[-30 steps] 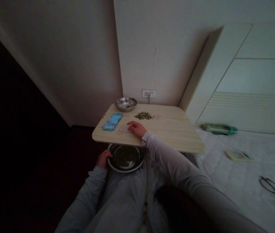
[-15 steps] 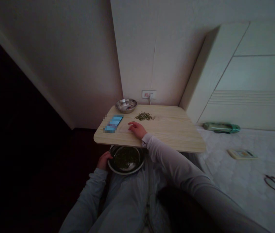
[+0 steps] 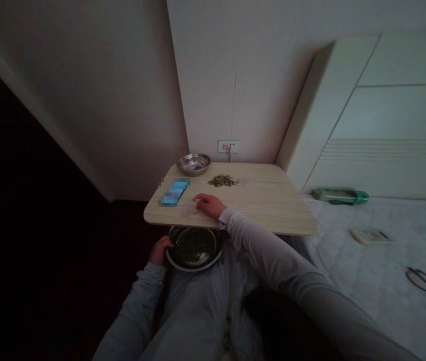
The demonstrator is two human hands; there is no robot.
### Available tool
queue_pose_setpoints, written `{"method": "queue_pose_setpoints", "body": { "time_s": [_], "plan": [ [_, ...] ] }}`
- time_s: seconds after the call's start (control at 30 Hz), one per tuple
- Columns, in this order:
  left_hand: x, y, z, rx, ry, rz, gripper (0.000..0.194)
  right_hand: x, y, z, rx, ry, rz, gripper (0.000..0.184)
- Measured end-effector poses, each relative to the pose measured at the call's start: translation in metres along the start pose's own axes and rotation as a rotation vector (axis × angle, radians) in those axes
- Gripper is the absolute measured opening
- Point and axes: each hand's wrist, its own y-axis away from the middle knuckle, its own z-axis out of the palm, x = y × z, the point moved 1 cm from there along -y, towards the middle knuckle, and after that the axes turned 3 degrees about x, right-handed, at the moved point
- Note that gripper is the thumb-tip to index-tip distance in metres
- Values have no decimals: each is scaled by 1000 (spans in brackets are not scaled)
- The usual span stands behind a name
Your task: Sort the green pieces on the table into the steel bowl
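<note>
My left hand (image 3: 160, 250) is closed on the rim of a metal basin (image 3: 194, 269) at my lap, partly under the table's front edge. Dark green dried leaves (image 3: 193, 244) lie inside the basin. Over the small wooden table (image 3: 265, 205), my right hand (image 3: 211, 205) has its fingers bent together at the edge of a thin, see-through piece of plastic (image 3: 189, 208), whose exact kind I cannot make out. Beyond that hand is a loose pile of green leaf bits (image 3: 222, 181) on the tabletop.
A shiny steel bowl (image 3: 193, 164) stands at the table's back left, with a lit phone (image 3: 175, 192) in front of it. To the right, a mattress (image 3: 333, 255) carries a green bottle (image 3: 339, 196), a flat pale box-like object (image 3: 371, 236) and a dark looped cord (image 3: 423, 281).
My right hand has drawn slightly toward the table's front edge, its fingers closing more, and the clear plastic has shifted with it. My left hand stays on the basin.
</note>
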Motion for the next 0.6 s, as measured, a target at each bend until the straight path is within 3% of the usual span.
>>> {"method": "queue_pose_setpoints", "body": {
  "time_s": [0.23,0.43,0.53,0.6],
  "plan": [
    [2,2,1,-15,-13,13,9,-6,8,-4,-101,-37,4,25],
    [2,7,7,-23,4,3,13,-6,23,-15,-200,-248,49,20],
    [-1,9,11,-47,19,-18,14,-1,38,-36,-166,-319,110,21],
    [-5,9,14,-70,8,-28,13,7,53,-56,-58,-284,155,23]
  ]
}}
